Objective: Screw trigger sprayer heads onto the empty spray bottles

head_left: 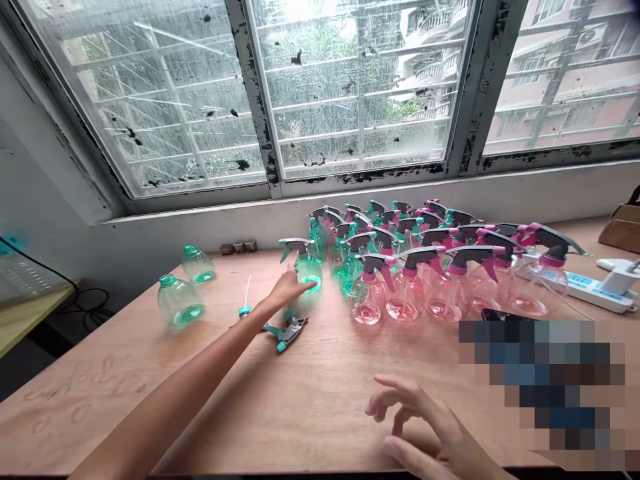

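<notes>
The wooden table (320, 413) carries spray bottles (367, 308) and loose trigger heads (291, 329).

The left forearm (200, 377) partly hides a loose spray head (245, 312).

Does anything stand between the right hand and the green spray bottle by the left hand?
Nothing visible stands directly between the right hand and that green spray bottle. The loose spray heads lie left of that path; the pink bottles stand right of it.

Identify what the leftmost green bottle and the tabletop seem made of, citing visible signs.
Leftmost green bottle: probably smooth, glossy plastic, possibly glass; its walls are see-through. Tabletop: likely plywood or wood-look laminate, slightly sheened; faint grain and soft reflections show.
</notes>
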Demonstrator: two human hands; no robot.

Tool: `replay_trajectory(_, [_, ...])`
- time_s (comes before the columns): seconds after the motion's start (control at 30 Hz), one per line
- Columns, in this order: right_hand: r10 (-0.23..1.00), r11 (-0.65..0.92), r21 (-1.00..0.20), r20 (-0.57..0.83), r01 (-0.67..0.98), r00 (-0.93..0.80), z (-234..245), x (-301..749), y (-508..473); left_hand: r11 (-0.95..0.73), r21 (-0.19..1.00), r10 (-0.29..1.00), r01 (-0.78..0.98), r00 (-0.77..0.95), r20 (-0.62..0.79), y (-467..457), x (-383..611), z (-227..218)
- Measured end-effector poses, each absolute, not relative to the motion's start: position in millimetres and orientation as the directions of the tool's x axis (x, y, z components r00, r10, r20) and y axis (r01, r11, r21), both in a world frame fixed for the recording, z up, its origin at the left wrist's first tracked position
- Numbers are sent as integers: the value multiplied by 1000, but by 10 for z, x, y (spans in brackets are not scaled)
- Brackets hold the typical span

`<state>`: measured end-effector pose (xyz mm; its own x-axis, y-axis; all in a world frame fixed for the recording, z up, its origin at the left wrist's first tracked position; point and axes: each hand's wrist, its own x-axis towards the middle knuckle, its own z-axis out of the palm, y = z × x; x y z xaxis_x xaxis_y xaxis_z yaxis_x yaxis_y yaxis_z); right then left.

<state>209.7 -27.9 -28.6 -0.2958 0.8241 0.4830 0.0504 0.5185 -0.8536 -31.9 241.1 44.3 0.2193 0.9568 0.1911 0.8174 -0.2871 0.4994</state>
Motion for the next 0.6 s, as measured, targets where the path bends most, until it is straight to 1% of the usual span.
replay_trajectory(0.13, [857,454,-882,395,124,-330,-314,2099,-280,-275,469,960,839,210,188,2673,-164,357])
replay_trajectory(0.27, [893,359,-925,302,123,-334,-319,2086,-278,-300,393,946,869,218,242,2765,-58,286])
replay_trajectory(0.43, [909,319,-935,255,156,-329,-301,2094,-272,-344,206,901,916,260,347,2721,-174,312])
replay_trajectory(0.53, [915,298,-939,230,171,-332,-277,2094,-276,-360,91,874,928,302,380,2653,-460,500])
replay_trajectory(0.6, [915,283,-941,208,185,-345,-262,2089,-282,-342,32,866,939,302,399,2578,-745,693])
